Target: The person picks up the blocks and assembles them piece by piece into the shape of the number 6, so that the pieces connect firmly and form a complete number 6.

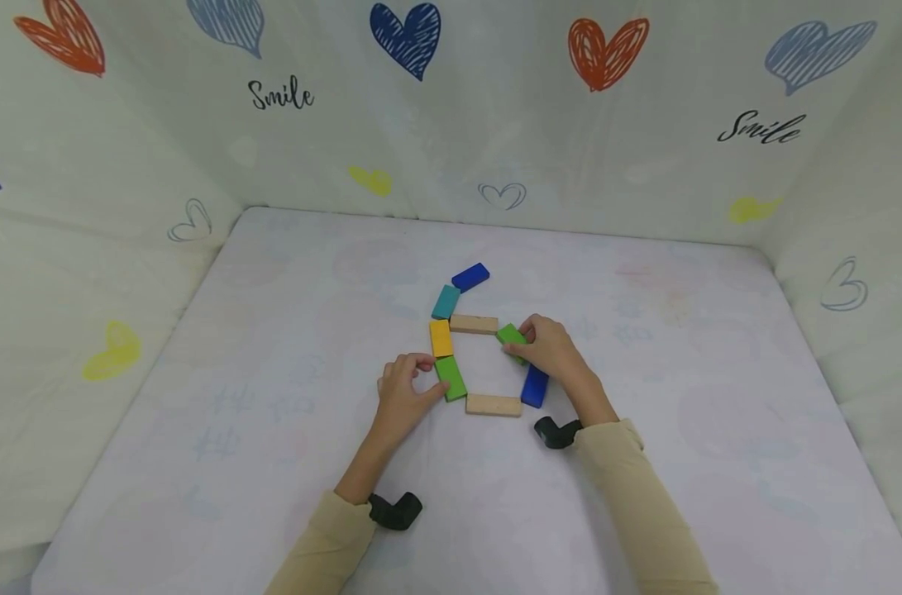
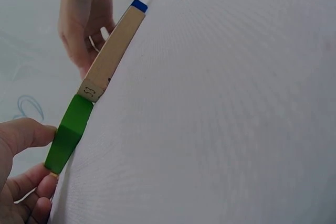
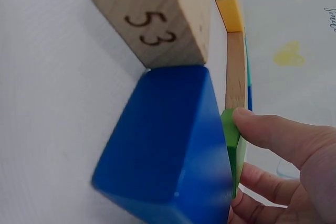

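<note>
Wooden blocks lie end to end in a ring with a tail. My left hand (image 1: 403, 390) pinches the left green block (image 1: 451, 378) between thumb and fingers; in the left wrist view the thumb meets its side. With thumb and fingers, my right hand (image 1: 555, 349) grips another green block (image 1: 511, 337), partly covered by that hand. A blue block (image 1: 535, 386) lies just below it, beside a plain wooden block (image 1: 493, 405) marked 53 in the right wrist view. Above the left green block come a yellow block (image 1: 441, 338) and a second plain block (image 1: 474, 324).
A teal block (image 1: 446, 302) and a tilted blue block (image 1: 470, 277) lead away from the ring toward the back. All stand on a pale cloth-covered table (image 1: 272, 512). Heart-printed fabric (image 1: 495, 132) hangs behind. Black wrist mounts (image 1: 395, 511) sit at both sleeves.
</note>
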Tool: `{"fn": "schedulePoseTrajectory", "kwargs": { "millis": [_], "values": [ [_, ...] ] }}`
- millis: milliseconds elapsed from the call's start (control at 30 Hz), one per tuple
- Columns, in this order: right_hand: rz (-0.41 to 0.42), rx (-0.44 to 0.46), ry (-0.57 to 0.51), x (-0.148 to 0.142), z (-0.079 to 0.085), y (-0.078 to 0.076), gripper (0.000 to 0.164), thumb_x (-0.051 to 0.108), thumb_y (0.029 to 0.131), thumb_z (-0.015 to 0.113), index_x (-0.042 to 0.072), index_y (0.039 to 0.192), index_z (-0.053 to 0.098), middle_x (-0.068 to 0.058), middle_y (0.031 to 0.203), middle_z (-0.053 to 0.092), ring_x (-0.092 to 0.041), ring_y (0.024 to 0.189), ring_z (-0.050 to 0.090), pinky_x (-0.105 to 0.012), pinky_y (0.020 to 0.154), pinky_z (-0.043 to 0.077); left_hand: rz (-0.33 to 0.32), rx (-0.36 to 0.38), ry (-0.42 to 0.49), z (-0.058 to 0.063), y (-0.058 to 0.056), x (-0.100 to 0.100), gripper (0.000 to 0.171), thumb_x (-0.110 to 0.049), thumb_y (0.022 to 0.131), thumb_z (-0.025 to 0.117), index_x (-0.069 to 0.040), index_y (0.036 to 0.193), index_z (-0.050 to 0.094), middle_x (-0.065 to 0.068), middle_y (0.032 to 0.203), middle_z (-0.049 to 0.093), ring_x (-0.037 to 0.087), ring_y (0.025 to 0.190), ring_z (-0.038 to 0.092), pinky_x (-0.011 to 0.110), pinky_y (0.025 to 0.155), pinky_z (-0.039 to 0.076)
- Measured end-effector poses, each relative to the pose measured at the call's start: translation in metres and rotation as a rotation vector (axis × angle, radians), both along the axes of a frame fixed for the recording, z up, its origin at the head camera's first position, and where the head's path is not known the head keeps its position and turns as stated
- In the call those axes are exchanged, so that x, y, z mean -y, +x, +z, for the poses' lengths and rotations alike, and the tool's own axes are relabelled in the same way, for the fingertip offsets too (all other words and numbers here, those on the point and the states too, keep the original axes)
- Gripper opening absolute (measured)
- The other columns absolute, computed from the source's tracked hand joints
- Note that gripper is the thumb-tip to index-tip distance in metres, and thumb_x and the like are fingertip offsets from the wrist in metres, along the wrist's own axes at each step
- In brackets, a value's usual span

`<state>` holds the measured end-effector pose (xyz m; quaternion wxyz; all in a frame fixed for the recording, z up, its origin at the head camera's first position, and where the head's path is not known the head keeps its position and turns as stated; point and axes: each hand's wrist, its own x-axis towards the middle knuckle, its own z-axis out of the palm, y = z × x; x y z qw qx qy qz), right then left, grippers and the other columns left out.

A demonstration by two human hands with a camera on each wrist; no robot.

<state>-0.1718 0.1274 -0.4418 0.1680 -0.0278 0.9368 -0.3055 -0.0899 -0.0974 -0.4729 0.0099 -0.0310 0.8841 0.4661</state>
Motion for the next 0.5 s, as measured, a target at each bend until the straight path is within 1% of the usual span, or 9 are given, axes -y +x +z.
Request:
{"fn": "schedulePoseTrajectory", "kwargs": {
  "millis": [267,500],
  "values": [
    [-0.038,0.008,0.000,0.0020,0.0009,-0.0001,0.046,0.033,0.086,0.064,0.000,0.116,0.052,-0.016,0.106,0.057,-0.026,0.091,0.055,-0.035,0.075,0.046,-0.004,0.002,-0.003,-0.0006,-0.0005,0.0006,0.038,-0.023,0.081,0.070,-0.011,0.113,0.055,0.004,0.103,0.055,0.021,0.102,0.042,0.041,0.086,0.027],
    [-0.051,0.009,-0.001,0.0021,0.0016,-0.0013,0.046,0.033,0.086,0.064,0.000,0.115,0.052,-0.017,0.107,0.057,-0.026,0.090,0.054,-0.034,0.074,0.046,-0.002,-0.004,-0.002,-0.0002,-0.0008,0.0002,0.039,-0.023,0.080,0.071,-0.011,0.113,0.055,0.005,0.103,0.055,0.022,0.102,0.042,0.041,0.086,0.027]
  ]
}}
